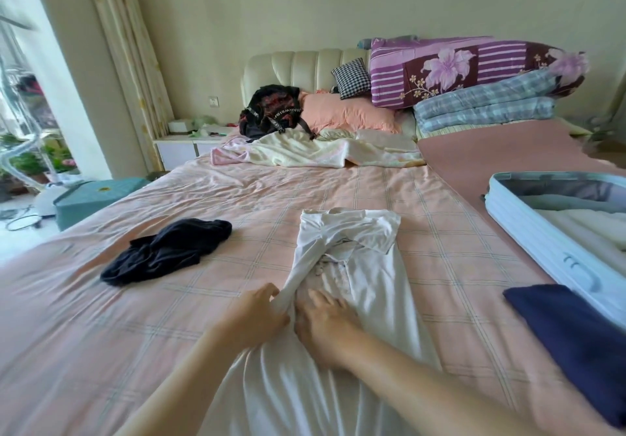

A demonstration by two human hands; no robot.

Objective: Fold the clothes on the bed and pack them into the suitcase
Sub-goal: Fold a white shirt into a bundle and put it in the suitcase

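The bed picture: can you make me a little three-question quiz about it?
1. True or false: the black garment is neatly folded.
2. Which hand pinches a fold of the white garment: A left, B right?
3. What lies open at the right of the bed?

Key: 1 false, it is crumpled. 2 A, the left hand; the right hand presses flat. 3 The suitcase.

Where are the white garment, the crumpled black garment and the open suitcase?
white garment point(372, 286): head view, flat middle panel.
crumpled black garment point(169, 251): head view, centre of heap.
suitcase point(542, 232): head view, near outer wall.
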